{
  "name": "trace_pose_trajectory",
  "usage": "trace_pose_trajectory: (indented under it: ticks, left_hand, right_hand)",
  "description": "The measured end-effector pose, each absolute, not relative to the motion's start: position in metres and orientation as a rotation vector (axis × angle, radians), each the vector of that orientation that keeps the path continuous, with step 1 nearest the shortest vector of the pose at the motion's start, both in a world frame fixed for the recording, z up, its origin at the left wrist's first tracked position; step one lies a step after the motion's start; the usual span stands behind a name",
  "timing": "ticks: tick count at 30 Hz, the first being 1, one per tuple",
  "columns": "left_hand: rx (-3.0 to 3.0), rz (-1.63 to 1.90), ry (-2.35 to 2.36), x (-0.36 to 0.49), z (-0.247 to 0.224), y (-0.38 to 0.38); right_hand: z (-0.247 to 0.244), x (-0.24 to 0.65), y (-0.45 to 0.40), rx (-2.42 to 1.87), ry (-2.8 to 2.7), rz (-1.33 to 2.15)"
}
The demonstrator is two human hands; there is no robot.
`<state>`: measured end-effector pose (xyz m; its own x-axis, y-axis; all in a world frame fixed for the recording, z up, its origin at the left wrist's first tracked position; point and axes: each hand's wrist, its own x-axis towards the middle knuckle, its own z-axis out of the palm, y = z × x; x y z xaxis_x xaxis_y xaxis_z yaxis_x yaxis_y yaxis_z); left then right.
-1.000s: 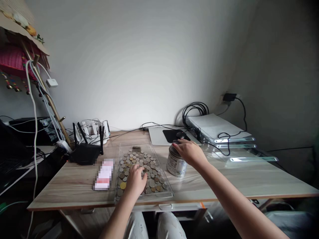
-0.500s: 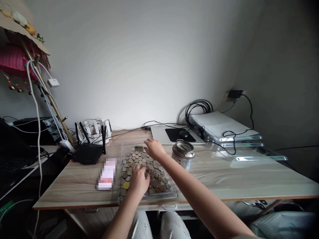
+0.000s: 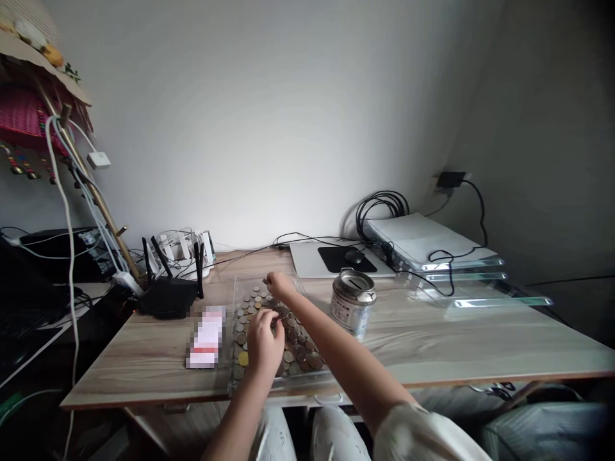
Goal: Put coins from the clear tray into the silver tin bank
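Note:
A clear shallow tray (image 3: 307,383) lies at the desk's front edge, its bottom covered with loose coins (image 3: 294,353), mostly silver and brown. Near its left side is a brighter yellow coin (image 3: 243,358). Over the middle of the coins is my left hand (image 3: 264,334), thumb and fingers curled together; whatever they pinch is too small to make out. My right hand (image 3: 279,285) reaches across to the tray's far edge, closed, a small dark coin edge showing at its fingertips. My right forearm hides part of the coins. A metal tin (image 3: 353,304) with a slotted lid stands right of the tray.
Left of the tray lies a phone (image 3: 207,336) with a blurred screen. A black router (image 3: 168,296) stands behind it. At the back are a mouse (image 3: 354,257) on a black pad and coiled black cable (image 3: 382,208). Clear stacked trays (image 3: 480,301) sit at right.
My right hand has drawn left to the tray's far edge, where a short row of coins lay, and its spread fingers have closed. My left hand has lifted slightly, fingers curled.

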<state>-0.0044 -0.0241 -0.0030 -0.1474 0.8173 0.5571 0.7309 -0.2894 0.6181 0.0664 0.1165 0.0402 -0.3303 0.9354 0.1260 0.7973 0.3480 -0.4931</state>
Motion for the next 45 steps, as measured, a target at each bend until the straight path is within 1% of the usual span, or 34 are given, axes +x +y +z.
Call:
trace_pose_trajectory:
  ticks: [3, 5, 8, 10, 12, 16, 17, 21, 24, 26, 29, 33, 38, 43, 45]
  left_hand:
    - [1.823, 1.615, 1.809, -0.005, -0.005, -0.021]
    - [1.729, 1.672, 1.759, -0.005, -0.006, -0.020]
    - [1.680, 1.627, 1.619, -0.004, -0.007, -0.021]
    - [1.682, 1.581, 1.560, -0.005, -0.007, -0.022]
    - [1.667, 1.571, 1.534, -0.006, -0.008, -0.021]
    - [1.506, 1.552, 1.446, -0.008, -0.014, -0.016]
    - [1.449, 1.534, 1.409, -0.008, -0.016, -0.014]
    - [1.232, 1.475, 1.282, -0.008, -0.019, -0.011]
    - [1.020, 1.445, 1.193, -0.008, -0.014, -0.014]
    - [0.938, 1.374, 1.111, -0.008, -0.009, -0.016]
    - [0.925, 1.308, 1.038, -0.010, -0.003, -0.020]
    - [0.999, 1.353, 1.072, -0.012, -0.002, -0.021]
    - [1.023, 1.414, 1.166, -0.012, -0.003, -0.020]
    - [1.102, 1.275, 1.156, -0.012, -0.002, -0.022]
    - [1.121, 1.252, 1.138, -0.012, -0.002, -0.023]
  right_hand:
    - [0.040, 0.088, 0.098, -1.391, -2.119, 0.634]
    - [0.035, 0.101, 0.079, -1.200, -1.991, 0.912]
    - [0.027, 0.111, 0.050, -0.853, -1.631, 1.434]
    - [0.024, 0.113, 0.036, -0.765, -1.500, 1.575]
    - [0.024, 0.112, 0.029, -0.774, -1.510, 1.545]
    - [0.025, 0.112, 0.029, -0.898, -1.606, 1.226]
    - [0.024, 0.113, 0.030, -0.916, -1.627, 1.193]
    - [0.017, 0.119, 0.033, -0.901, -1.760, 1.223]
    - [0.016, 0.124, 0.032, -0.881, -1.769, 1.195]
    - [0.019, 0.127, 0.030, -0.840, -1.771, 1.249]
    - [0.024, 0.129, 0.029, -0.821, -1.742, 1.323]
    - [0.026, 0.129, 0.025, -0.865, -1.635, 1.399]
    - [0.021, 0.127, 0.019, -0.798, -1.529, 1.512]
    - [0.018, 0.127, 0.023, -0.851, -1.533, 1.308]
    - [0.019, 0.127, 0.023, -0.838, -1.522, 1.275]
